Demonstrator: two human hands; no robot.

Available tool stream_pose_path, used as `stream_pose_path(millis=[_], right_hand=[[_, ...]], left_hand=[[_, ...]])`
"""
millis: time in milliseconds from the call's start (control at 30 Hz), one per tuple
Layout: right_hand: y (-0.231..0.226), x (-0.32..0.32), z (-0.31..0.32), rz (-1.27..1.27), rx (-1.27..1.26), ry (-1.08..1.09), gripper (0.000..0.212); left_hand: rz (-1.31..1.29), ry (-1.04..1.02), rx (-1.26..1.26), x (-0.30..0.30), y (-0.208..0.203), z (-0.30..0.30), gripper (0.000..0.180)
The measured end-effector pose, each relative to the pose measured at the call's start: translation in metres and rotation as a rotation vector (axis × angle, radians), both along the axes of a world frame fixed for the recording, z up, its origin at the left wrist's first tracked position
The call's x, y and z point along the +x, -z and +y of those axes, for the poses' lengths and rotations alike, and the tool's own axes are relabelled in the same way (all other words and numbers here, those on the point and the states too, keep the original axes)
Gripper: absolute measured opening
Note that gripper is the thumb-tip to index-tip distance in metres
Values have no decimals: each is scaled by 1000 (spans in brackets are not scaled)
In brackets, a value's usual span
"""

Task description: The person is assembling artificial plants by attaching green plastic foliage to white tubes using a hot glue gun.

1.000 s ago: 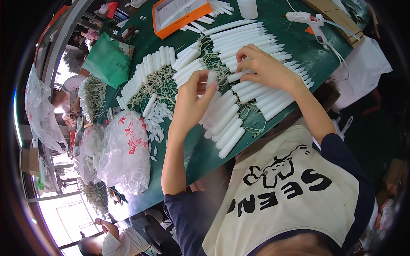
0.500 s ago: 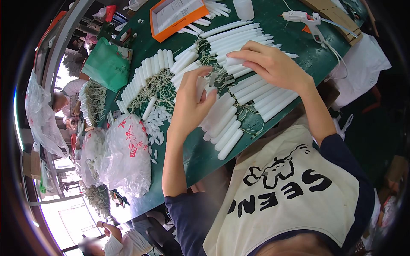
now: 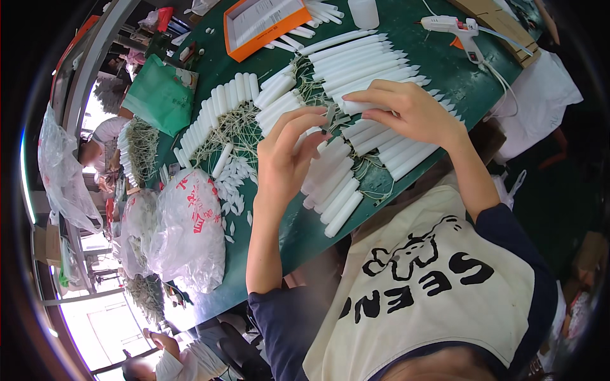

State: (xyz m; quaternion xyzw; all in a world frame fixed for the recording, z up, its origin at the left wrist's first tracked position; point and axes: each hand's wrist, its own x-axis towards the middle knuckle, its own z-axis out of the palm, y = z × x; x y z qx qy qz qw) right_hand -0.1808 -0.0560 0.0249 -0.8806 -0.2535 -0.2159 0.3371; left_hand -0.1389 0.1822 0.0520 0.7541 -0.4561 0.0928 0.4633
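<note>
Rows of white candle-shaped tubes with pointed tips lie side by side on the green table, thin pale wires tangled at their ends. My right hand is closed over the row, thumb and fingers pinching one white candle-shaped tube. Facing it, my left hand has curled fingers, with the tips close to a small greyish piece among the wires. What lies inside that grip is partly hidden. Just below the left hand rests a group of shorter white tubes.
A hot glue gun with a cord lies at the far right. An orange box and a white cup stand at the back. On the left are a green bag, plastic bags and loose white tips.
My right hand has moved slightly nearer with the white tube. The left hand has shifted a little to the right, its fingers reaching farther over the wires.
</note>
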Motion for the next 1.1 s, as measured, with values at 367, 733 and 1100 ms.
stream_pose_path(millis=[367,733,1100], right_hand=[[-3,-5,2,5,22,-64,38],[-2,-9,11,-65,222,-189,46],[-3,-12,15,-84,241,-201,44]], left_hand=[[-53,-12,-42,-7,-5,-5,24],[602,-9,-407,-11,6,-15,10],[478,-62,-279,-15,3,-22,16]])
